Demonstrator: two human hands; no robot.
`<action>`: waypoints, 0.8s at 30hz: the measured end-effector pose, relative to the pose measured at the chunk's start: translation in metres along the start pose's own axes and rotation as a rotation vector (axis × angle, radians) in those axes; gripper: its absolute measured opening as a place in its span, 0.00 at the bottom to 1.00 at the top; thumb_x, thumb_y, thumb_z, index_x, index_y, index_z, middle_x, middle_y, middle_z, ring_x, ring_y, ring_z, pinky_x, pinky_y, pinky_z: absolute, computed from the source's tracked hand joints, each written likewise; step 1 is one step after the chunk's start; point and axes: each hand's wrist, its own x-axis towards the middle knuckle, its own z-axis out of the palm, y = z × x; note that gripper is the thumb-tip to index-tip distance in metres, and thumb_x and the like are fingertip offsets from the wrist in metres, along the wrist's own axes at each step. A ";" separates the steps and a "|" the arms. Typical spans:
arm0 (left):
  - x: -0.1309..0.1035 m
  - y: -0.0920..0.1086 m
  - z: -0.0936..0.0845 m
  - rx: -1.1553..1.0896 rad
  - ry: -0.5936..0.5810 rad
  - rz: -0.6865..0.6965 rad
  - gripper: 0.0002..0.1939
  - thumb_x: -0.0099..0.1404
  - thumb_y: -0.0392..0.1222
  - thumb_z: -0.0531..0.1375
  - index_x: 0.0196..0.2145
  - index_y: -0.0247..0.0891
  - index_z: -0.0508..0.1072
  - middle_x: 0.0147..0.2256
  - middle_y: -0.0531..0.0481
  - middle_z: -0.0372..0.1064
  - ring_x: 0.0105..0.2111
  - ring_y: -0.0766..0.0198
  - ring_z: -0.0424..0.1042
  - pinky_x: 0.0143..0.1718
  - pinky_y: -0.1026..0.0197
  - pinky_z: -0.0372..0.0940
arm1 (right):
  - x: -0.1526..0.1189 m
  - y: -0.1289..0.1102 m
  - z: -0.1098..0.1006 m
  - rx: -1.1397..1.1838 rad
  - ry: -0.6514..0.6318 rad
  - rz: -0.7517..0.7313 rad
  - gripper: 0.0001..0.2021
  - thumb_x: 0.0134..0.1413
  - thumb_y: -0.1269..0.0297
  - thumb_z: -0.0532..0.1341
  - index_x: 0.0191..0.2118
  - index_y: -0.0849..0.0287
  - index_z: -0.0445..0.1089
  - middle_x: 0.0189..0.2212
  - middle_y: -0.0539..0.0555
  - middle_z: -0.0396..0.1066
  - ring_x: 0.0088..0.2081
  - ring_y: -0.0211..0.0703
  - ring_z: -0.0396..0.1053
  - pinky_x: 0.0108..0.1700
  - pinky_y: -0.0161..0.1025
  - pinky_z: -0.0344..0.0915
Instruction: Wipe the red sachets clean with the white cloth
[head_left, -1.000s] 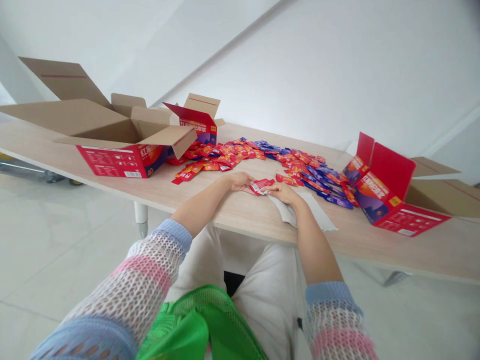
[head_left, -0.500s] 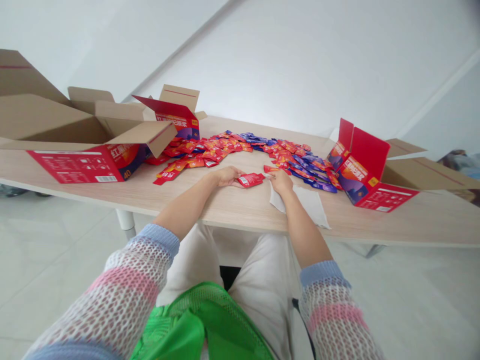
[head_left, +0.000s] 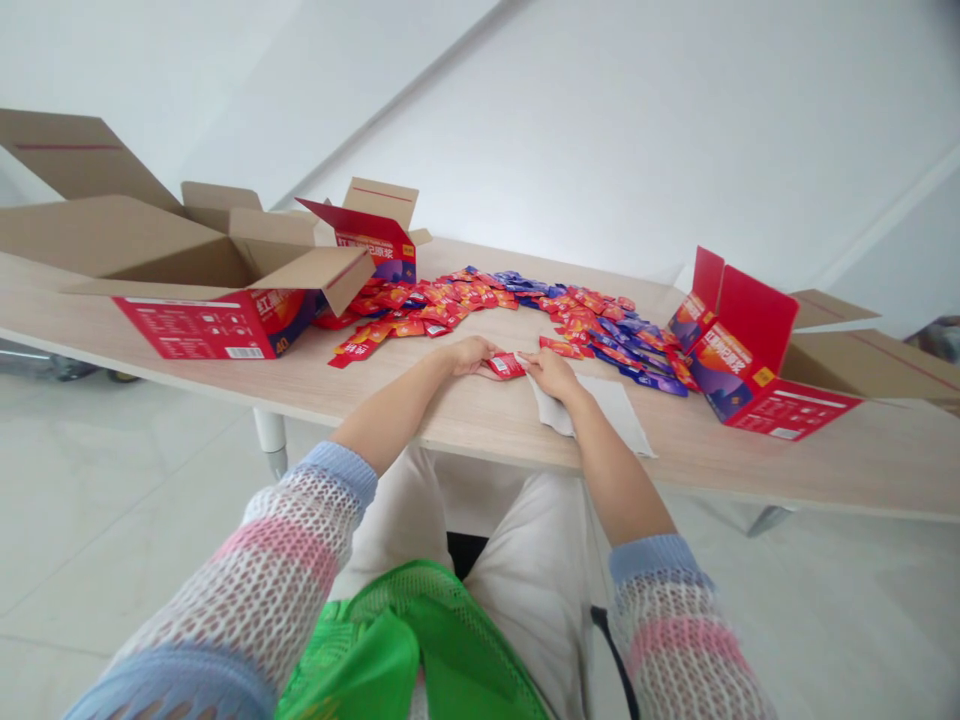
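A red pouch [head_left: 507, 366] with a white label lies between my hands, low over the table. My left hand [head_left: 471, 356] is closed on its left end. At its right end my right hand [head_left: 550, 373] pinches a white cloth [head_left: 609, 408] against the pouch; the rest of the cloth trails over the tabletop toward me. One more red pouch [head_left: 561, 347] lies just beyond my right hand. Behind my hands, red and purple pouches [head_left: 480, 290] are heaped in an arc from left to right.
A large open carton [head_left: 202, 325] stands on the left of the wooden table [head_left: 480, 425], with a smaller open red box [head_left: 375, 250] behind it. Another open red box [head_left: 739, 365] is at the right. A white wall [head_left: 637, 130] rises behind the table.
My right hand has moved onto the right end of the red pouch, bringing the cloth with it. The whole view has shifted slightly, so the boxes appear further right.
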 end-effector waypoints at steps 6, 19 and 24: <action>-0.001 0.000 0.001 0.028 0.012 -0.007 0.18 0.62 0.18 0.46 0.38 0.23 0.74 0.29 0.39 0.75 0.28 0.60 0.77 0.35 0.60 0.73 | 0.002 -0.014 -0.001 0.285 -0.077 -0.281 0.16 0.58 0.66 0.58 0.52 0.53 0.72 0.44 0.56 0.74 0.46 0.46 0.69 0.51 0.43 0.61; 0.002 0.001 -0.005 0.022 0.008 -0.020 0.17 0.64 0.21 0.46 0.42 0.22 0.72 0.33 0.36 0.75 0.32 0.58 0.77 0.41 0.54 0.71 | -0.004 0.007 -0.013 0.171 -0.097 0.084 0.17 0.58 0.65 0.58 0.53 0.50 0.70 0.46 0.53 0.75 0.43 0.47 0.72 0.48 0.42 0.64; 0.001 0.005 -0.009 -0.060 -0.055 -0.069 0.18 0.64 0.22 0.45 0.45 0.18 0.70 0.36 0.31 0.74 0.36 0.55 0.77 0.44 0.53 0.70 | -0.007 0.014 -0.015 0.008 -0.054 0.288 0.16 0.59 0.55 0.58 0.51 0.48 0.72 0.46 0.55 0.74 0.44 0.48 0.71 0.45 0.39 0.64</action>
